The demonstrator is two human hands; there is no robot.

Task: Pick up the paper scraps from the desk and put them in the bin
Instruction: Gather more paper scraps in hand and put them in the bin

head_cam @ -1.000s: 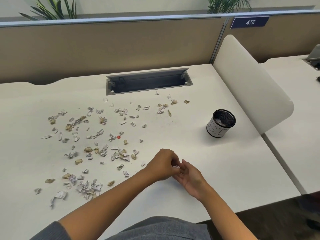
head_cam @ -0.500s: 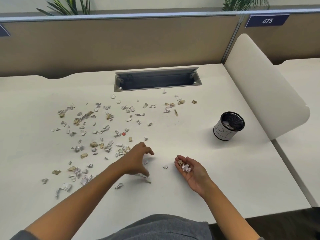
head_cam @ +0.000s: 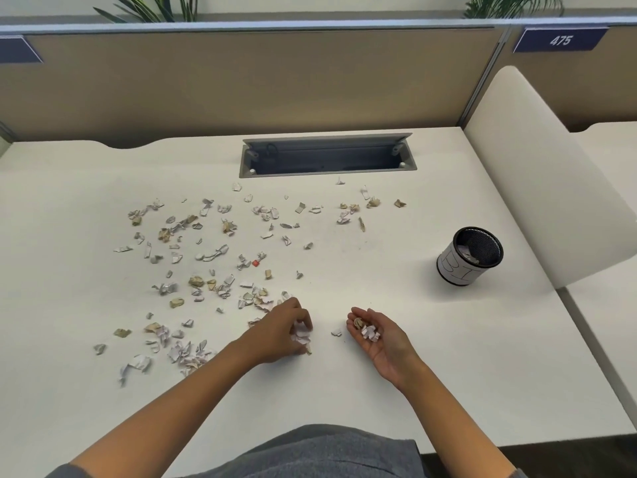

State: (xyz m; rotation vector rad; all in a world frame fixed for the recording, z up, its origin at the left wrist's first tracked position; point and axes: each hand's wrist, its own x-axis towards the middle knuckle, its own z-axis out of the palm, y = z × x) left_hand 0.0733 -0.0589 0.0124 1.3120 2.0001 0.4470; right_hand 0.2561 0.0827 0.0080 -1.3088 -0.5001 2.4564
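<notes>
Several white and tan paper scraps point(head_cam: 210, 253) lie scattered over the left and middle of the white desk point(head_cam: 431, 357). My left hand point(head_cam: 279, 331) rests on the desk with its fingers curled around a few white scraps at the near edge of the scatter. My right hand point(head_cam: 382, 336) lies palm up to its right, cupping a small pile of scraps. One loose scrap point(head_cam: 336, 332) sits between the two hands. The bin point(head_cam: 468, 257), a small black mesh cup with a white paper label, stands upright at the right and holds some scraps.
An open grey cable tray point(head_cam: 327, 155) is sunk into the desk at the back. A white curved divider panel point(head_cam: 537, 174) stands just right of the bin. A tan partition wall point(head_cam: 241, 84) closes the back. The desk's front edge runs near my torso.
My left hand left my right palm, reached to the scraps on the desk, and has now closed its fingers on a few. My right hand turned palm up with scraps in it.
</notes>
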